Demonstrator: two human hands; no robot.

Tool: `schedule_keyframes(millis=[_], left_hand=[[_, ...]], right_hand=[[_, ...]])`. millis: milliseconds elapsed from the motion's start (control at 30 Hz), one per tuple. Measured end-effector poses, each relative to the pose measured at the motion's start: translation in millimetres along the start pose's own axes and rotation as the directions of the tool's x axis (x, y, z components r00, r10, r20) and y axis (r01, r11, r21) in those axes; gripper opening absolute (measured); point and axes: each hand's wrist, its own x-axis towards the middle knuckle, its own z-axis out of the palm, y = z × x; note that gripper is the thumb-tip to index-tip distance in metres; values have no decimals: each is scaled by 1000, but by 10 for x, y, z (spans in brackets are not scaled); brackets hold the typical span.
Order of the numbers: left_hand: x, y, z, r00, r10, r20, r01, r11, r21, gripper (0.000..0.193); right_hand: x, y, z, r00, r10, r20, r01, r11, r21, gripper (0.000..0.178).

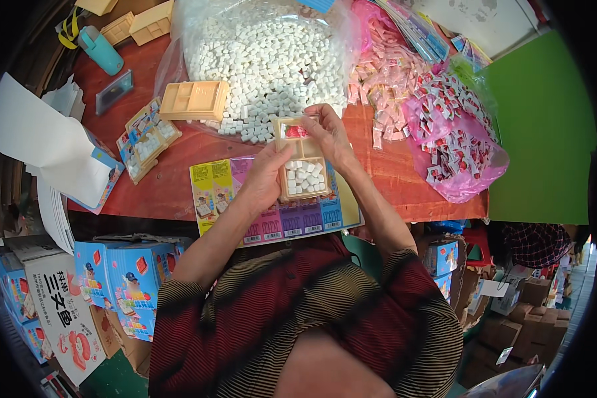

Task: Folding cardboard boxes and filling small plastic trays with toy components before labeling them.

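A cream plastic tray (310, 150) with compartments is held in front of me, over a sheet of colourful printed cards (270, 225). My left hand (265, 175) is closed on its left edge, the thumb lying over the rim. At the upper right corner my right hand (330, 137) grips with bent fingers, its thumb at the top compartment. A red and white sachet (294, 131) lies in that compartment. Small white pieces (305, 175) fill the lower one. My right fingertips are partly hidden.
Behind the tray spreads a clear bag of white pieces (265, 60). Pink sachets (391, 93) and a pink bag of red sachets (454, 132) lie right. At left are an empty cream tray (194, 99), filled trays (147, 142) and a teal bottle (101, 51). Blue boxes (129, 275) stand below.
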Motion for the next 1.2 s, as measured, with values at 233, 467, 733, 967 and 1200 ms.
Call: schedule_keyframes(millis=[233, 467, 733, 967, 1200], left_hand=[[-5, -35, -24, 997, 66, -50, -66, 998, 0, 31], [0, 3, 68, 991, 50, -120, -42, 997, 70, 35], [-64, -33, 58, 980, 108, -167, -96, 992, 80, 36], [-73, -18, -85, 991, 28, -129, -22, 999, 43, 38], [-170, -169, -257, 956, 33, -290, 20, 983, 180, 36]], right_hand=[[-95, 9, 8, 1000, 20, -4, -20, 999, 26, 31], [-177, -4, 60, 988, -84, -129, 105, 980, 171, 39], [-423, -12, -105, 993, 118, -4, -114, 964, 241, 47], [-402, 59, -436, 999, 21, -41, -25, 994, -109, 33], [-459, 307, -589, 913, -354, 204, 306, 263, -915, 33]])
